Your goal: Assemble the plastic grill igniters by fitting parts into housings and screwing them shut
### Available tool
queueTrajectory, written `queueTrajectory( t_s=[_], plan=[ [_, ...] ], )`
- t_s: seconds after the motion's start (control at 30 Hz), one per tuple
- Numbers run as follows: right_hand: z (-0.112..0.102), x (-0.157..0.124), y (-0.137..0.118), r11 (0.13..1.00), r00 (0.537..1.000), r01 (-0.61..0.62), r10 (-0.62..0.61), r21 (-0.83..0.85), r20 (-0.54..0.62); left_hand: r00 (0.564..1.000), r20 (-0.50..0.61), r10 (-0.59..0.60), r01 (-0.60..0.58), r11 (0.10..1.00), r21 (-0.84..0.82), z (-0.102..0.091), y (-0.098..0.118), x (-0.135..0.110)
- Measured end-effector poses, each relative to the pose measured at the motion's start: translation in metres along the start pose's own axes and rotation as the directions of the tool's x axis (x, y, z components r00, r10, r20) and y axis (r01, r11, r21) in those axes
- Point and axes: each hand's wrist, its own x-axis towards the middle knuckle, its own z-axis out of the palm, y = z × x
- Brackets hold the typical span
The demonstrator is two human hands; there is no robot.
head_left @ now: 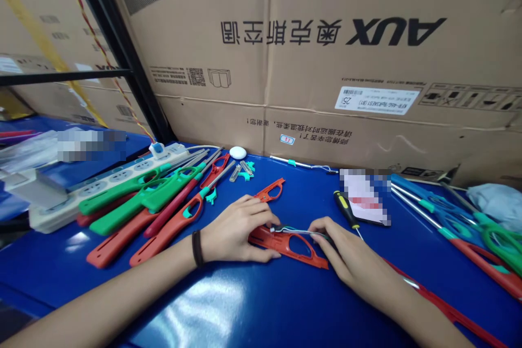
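Note:
My left hand (236, 231) rests on the blue table (261, 304), fingers curled down on one end of an orange lighter handle shell (291, 244) lying flat. My right hand (340, 247) pinches thin wires and a small dark part (297, 230) at the shell's other end. A second orange shell half (271, 191) lies just behind my left hand. A black-and-yellow screwdriver (346, 209) lies right beside my right hand.
Several assembled green and orange long-nosed lighters (155, 201) lie at the left, more at the right (468, 223). A white power strip (110, 176), a white round disc (237, 153) and small parts sit behind. Large cardboard boxes (326, 54) wall off the back.

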Motion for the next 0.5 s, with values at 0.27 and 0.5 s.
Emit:
queueTrajectory(
  t_s=[0.27,0.5],
  plan=[
    [-0.0039,-0.0003,0.0014,1.000,0.998,0.003,-0.004,-0.011,-0.060,1.000,-0.023,-0.003,0.004,1.000,0.019,0.0014,-0.0025,-0.0005],
    [0.0003,-0.0003,0.0015,1.000,0.990,0.027,-0.029,-0.015,-0.137,0.990,-0.137,0.045,-0.047,0.999,-0.011,0.0008,0.0048,0.0002]
  ],
)
